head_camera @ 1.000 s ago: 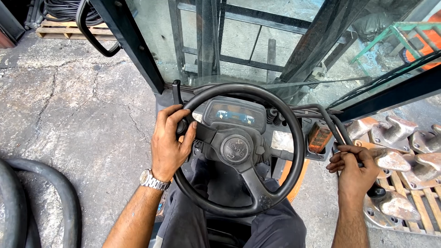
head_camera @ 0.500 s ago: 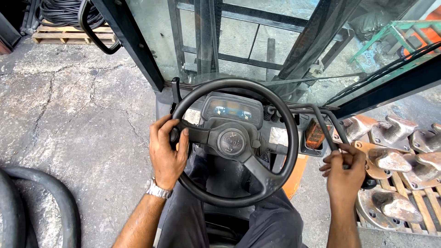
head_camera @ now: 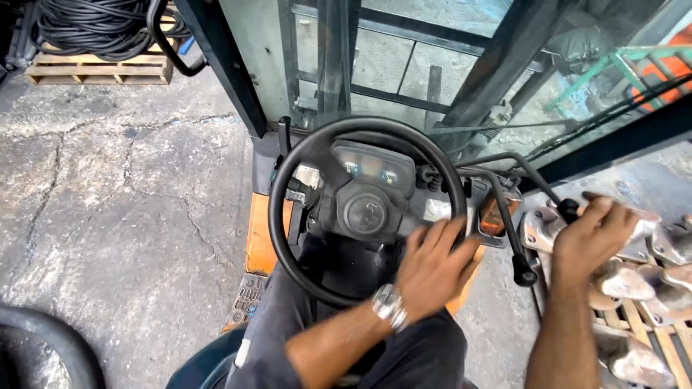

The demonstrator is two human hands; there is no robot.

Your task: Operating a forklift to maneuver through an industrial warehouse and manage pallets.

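Grip, left hand [head_camera: 432, 270]: palm flat and fingers spread against the lower right rim of the black steering wheel [head_camera: 288, 180], pressed on it rather than wrapped around it; a metal wristwatch [head_camera: 389, 306] sits at the wrist. Half a second earlier this hand lay on the wheel's left side, so it has swept across to the right, and the arm now crosses the lap.

Grip, right hand [head_camera: 587, 238]: fingers curled over the black knob of the farther control lever [head_camera: 569, 209], right of the steering column. It was on a lever before as well, though lower in the view. A second lever knob [head_camera: 525, 275] stands free just beside it, nearer the seat.

Steering wheel: centre of view, ahead of the dark trousers, with the instrument display [head_camera: 371, 167] behind its hub.

Signs and labels: orange rectangular plate [head_camera: 490, 216] right of the column; small pale tags on the column, print too small to tell.

Surroundings: wooden pallet [head_camera: 101, 68] carrying black coiled hose at upper left, on cracked concrete floor [head_camera: 108, 216]; grey metal castings [head_camera: 634, 277] on a pallet at right.
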